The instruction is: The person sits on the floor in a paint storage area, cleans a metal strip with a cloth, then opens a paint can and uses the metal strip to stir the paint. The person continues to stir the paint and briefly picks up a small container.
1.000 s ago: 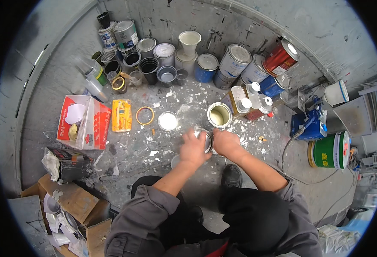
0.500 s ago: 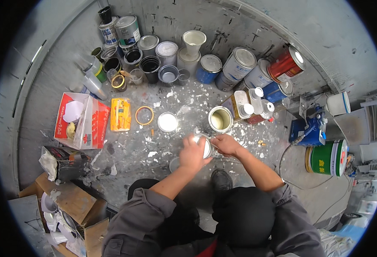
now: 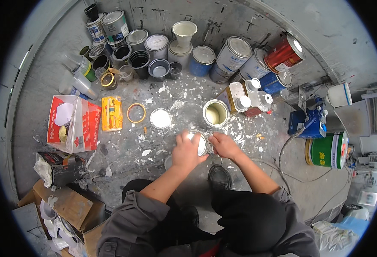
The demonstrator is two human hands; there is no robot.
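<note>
My left hand (image 3: 186,152) wraps over a small metal can (image 3: 199,144) with a light, white-looking top, its fingers blurred. My right hand (image 3: 222,145) is closed at the can's right rim, holding something small that I cannot make out. Behind that can stands an open can (image 3: 215,115) with pale cream contents. A round white lid or tin (image 3: 160,118) lies to its left, near a tape-like ring (image 3: 144,113). A clear cup (image 3: 168,162) is partly hidden behind my left hand.
Paint cans (image 3: 203,61) and cups line the back wall. Metal jugs (image 3: 238,92) stand at right, beside a blue can (image 3: 302,124), green pail (image 3: 325,150) and hose. At left lie a red-white box (image 3: 72,135), yellow packet (image 3: 111,113) and carton (image 3: 75,205). My shoe (image 3: 218,175) is below.
My left hand's fingers have shifted on the can and more of its pale top shows. My right hand has shifted slightly at the rim. The whole view has moved a little.
</note>
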